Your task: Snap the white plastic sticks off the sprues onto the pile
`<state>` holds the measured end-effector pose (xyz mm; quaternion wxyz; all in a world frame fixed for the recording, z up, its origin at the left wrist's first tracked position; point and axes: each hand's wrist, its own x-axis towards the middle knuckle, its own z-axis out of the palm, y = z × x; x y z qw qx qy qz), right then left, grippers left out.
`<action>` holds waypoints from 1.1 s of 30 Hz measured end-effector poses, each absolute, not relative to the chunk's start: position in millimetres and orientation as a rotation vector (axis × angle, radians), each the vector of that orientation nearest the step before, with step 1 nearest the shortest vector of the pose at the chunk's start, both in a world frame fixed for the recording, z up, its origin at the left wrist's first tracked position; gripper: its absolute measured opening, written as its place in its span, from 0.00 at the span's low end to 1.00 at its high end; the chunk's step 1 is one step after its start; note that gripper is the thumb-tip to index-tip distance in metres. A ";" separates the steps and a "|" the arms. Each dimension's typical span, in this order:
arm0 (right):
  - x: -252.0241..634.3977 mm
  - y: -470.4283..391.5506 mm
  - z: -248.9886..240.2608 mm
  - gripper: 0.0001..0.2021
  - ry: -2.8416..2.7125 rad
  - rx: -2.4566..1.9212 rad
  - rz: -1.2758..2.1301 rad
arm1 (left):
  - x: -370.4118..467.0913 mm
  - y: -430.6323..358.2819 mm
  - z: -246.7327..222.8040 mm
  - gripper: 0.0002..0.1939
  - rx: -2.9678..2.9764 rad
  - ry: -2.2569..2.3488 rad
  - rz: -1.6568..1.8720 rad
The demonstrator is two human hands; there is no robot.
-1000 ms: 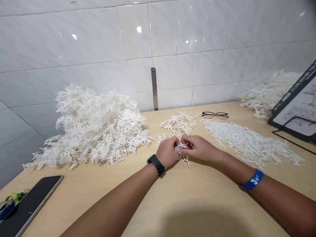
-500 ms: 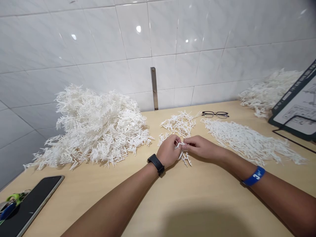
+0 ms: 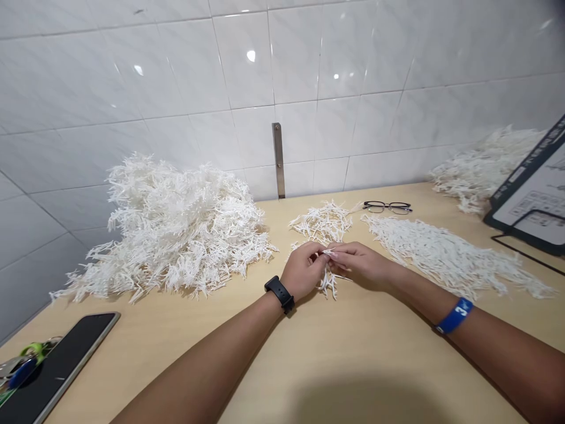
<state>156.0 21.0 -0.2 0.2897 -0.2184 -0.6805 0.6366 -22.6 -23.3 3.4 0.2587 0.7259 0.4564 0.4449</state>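
Fingertips of both hands meet above the light wood table [image 3: 375, 347]. My left hand [image 3: 303, 270], with a black watch on its wrist, pinches a white branched piece [image 3: 328, 286] that hangs below the fingers. From the right, my right hand [image 3: 362, 263] pinches the same piece near its top; the fingers partly hide it. A small pile of white branched pieces [image 3: 324, 221] lies just behind the hands. To the left rises a large tangled white heap [image 3: 185, 227]. A flatter spread of white pieces [image 3: 445, 256] lies to the right.
Black-framed glasses [image 3: 387, 206] lie behind the right spread. A phone [image 3: 66, 365] with keys [image 3: 26, 362] on it is at the front left. At the right stand a dark-framed board [image 3: 536, 194] and another white pile [image 3: 481, 168]. A metal bracket [image 3: 278, 159] is on the tiled wall.
My right hand's fingers have moved left and closed in against my left hand's fingertips. The held piece is more covered now. The view has shifted slightly.
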 end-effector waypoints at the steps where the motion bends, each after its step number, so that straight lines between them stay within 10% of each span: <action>1: 156.2 21.3 -0.3 0.16 -1.815 -0.564 1.727 | -22.4 -23.9 4.4 0.08 1.982 1.214 1.210; 14: 161.6 18.0 10.5 0.16 -1.857 -0.428 1.834 | -37.9 -17.2 10.5 0.19 1.312 0.706 0.891; 27: 203.3 66.6 22.2 0.23 -1.019 -1.099 0.909 | -24.1 -18.6 5.3 0.12 1.475 1.133 1.112; 33: 213.2 76.1 18.1 0.25 -1.130 -1.106 1.064 | -22.8 -20.8 -0.7 0.11 1.758 1.290 1.179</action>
